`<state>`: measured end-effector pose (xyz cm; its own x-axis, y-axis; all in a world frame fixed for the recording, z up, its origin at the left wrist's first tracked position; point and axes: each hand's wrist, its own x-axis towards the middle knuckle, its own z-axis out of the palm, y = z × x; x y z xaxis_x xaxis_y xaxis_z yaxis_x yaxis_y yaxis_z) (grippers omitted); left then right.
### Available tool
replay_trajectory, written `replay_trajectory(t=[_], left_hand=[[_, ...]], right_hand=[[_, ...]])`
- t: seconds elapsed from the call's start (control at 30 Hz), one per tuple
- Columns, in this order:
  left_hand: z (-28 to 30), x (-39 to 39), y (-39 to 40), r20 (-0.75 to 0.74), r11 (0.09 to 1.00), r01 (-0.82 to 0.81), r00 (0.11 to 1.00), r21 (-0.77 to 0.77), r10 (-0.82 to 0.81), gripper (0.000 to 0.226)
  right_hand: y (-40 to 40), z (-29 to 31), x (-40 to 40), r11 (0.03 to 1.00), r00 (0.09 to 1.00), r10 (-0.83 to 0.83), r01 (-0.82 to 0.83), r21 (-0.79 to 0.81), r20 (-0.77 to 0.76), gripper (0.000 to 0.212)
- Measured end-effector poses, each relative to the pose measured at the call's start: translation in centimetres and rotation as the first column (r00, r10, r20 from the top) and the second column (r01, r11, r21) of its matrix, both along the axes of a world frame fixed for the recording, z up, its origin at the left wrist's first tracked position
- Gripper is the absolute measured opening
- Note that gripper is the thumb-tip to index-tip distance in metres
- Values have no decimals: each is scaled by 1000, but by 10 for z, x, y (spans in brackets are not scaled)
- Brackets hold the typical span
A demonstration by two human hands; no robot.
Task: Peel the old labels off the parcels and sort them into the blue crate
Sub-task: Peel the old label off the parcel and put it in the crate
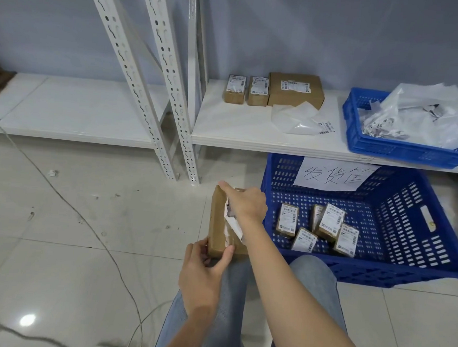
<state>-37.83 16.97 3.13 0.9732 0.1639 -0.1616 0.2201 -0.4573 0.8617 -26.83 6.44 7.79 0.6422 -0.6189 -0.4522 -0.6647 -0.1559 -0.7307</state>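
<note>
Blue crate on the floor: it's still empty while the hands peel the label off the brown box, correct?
Not quite. The head view shows the blue crate on the floor already holding several small labelled parcels. The rest stands: the left hand holds the brown box while the right hand peels its label.

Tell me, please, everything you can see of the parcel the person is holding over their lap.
The parcel is a plain brown cardboard box, long and fairly flat, held with one end pointing away from the person, above the jeans-clad knees and just left of the big blue crate. The left hand grips its near end, thumb on top. The right hand pinches a white label, which is partly lifted off the top face. Pale tape residue shows near the near end.
</note>
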Motion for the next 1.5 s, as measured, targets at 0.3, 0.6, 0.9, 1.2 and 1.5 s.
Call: replay_trajectory(t=[0.3,0.6,0.9,1.2,1.5], left_hand=[[0,1,2,-9,999,-22,1000,-34,22,38],[-1,2,2,-5,999,-24,1000,-43,24,39],[-3,3,2,10,1000,-18,1000,-15,18,43],[0,2,1,37,999,12,999,34,-13,49],[-5,4,2,40,1000,5,999,10,-5,41]], right_hand=[[-16,-6,-6,997,998,63,-62,-44,6,36],[-26,-10,-14,995,997,50,-55,87,51,35],[-31,-13,-19,956,994,-85,61,287,73,23],[-17,-9,-16,936,993,-73,37,351,92,45],[-20,-17,-16,996,952,-27,-1,93,304,41]])
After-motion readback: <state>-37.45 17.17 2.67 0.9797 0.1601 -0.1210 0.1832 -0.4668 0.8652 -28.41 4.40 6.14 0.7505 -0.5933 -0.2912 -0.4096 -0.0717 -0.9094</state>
